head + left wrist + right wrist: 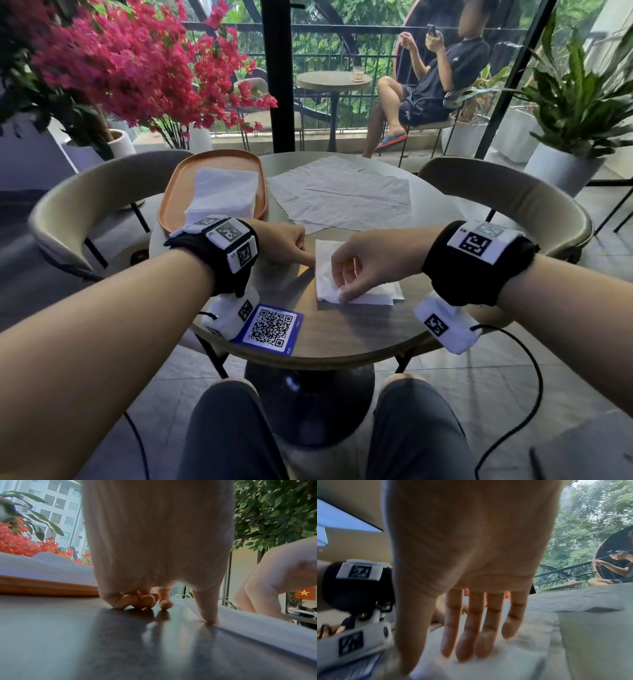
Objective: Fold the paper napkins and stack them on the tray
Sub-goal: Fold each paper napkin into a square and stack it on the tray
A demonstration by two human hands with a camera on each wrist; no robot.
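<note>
**Hands working one napkin**

Both forearms reach over a round table [342, 329]. My left hand [282, 245] rests on it, most fingers curled under and holding nothing, with one straight finger pressing the left edge of a white napkin [325, 253]. My right hand [371, 265] pinches that napkin's near edge between thumb and fingertips. Folded napkins [224, 195] lie stacked on an orange tray [178, 192] at far left. Unfolded sheets [342, 195] spread beside it.

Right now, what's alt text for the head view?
The left hand presses a forefinger on the left edge of a part-folded napkin while the right hand pinches its near corner, on a table. Behind lie an orange tray holding folded napkins, and unfolded sheets.
</note>
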